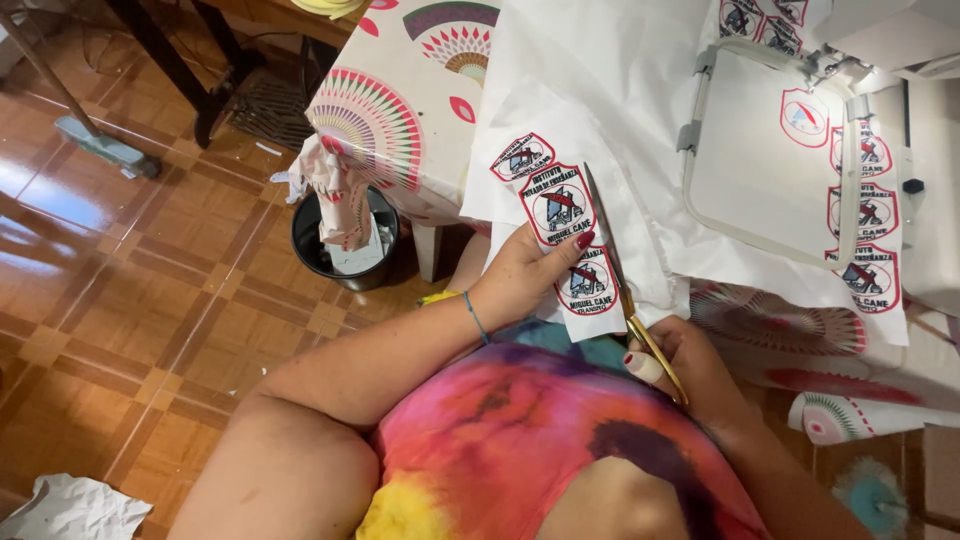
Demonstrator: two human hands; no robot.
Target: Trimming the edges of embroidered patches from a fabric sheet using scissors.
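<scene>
Tiled floor and a table draped in patterned cloth [400, 110]: the left hand [520, 275] pinches a white strip of embroidered patches [560, 225] above the lap. The right hand [690, 370], closed around gold-handled scissors [625, 295], points the blades upward along the strip's edge. A drifting blade could nick a patch border.

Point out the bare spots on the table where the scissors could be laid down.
Bare white fabric between the patch strip and the embroidery hoop is free. Crowded: inside the hoop and right of it, with patches, plus the near edge, where both hands work.
</scene>
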